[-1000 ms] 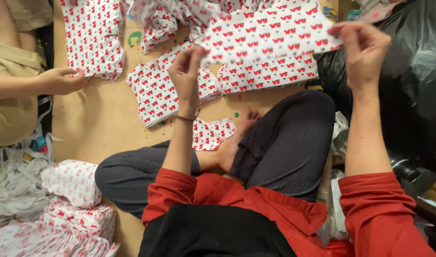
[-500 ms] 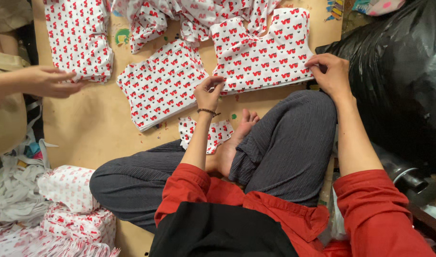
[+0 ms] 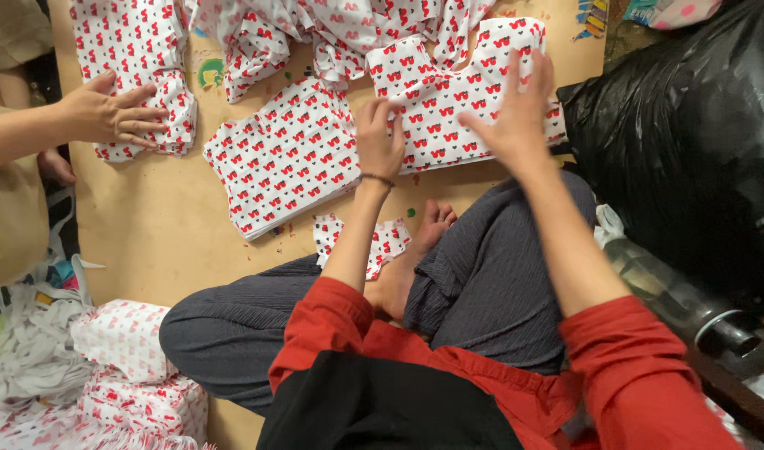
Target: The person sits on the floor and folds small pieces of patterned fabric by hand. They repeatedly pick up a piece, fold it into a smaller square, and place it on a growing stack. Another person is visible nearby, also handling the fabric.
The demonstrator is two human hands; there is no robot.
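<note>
I sit cross-legged on a tan floor mat [image 3: 165, 225], wearing a red top and grey trousers. A white cloth piece printed with red hearts [image 3: 448, 117] lies flat in front of me. My left hand [image 3: 378, 140] pinches its left edge, next to a second flat printed piece [image 3: 282, 158]. My right hand [image 3: 515, 108] hovers flat with fingers spread over the cloth's right part; whether it touches is unclear. A small printed scrap [image 3: 382, 242] lies by my bare foot.
Another person's hand [image 3: 111, 112] presses a folded printed piece [image 3: 140, 58] at the upper left. Crumpled printed cloth [image 3: 332, 33] is heaped at the top. A black plastic bag [image 3: 690, 142] fills the right. Folded printed bundles [image 3: 123, 350] sit lower left.
I lowered the printed piece from mid-air and laid it flat on the mat. My right hand let go and now spreads over it. The other person's hand shifted right on their piece.
</note>
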